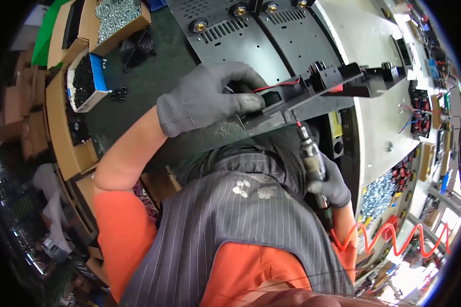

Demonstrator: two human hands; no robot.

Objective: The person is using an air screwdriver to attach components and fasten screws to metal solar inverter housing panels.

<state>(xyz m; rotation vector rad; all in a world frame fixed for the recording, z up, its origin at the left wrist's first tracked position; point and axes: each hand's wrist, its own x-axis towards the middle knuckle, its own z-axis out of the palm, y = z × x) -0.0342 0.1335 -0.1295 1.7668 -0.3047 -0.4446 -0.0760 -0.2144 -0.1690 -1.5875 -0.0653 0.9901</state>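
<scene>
Striped grey apron cloth (pixel 230 225) fills six o'clock. At four, the gloved right hand (pixel 333 187) grips a ridged metal driver (pixel 308 153). At eleven, left hand (pixel 210 97) fingers clasp the black metal bracket (pixel 312 89).

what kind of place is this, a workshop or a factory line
Most likely an electronics assembly bench in a factory. The left hand steadies a black metal chassis while the right hand holds a power screwdriver, and open boxes of screws sit close by.

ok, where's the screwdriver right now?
Head view, right of centre: the powered screwdriver is upright in the right hand, tip up under the black metal panel the left hand steadies.
</scene>
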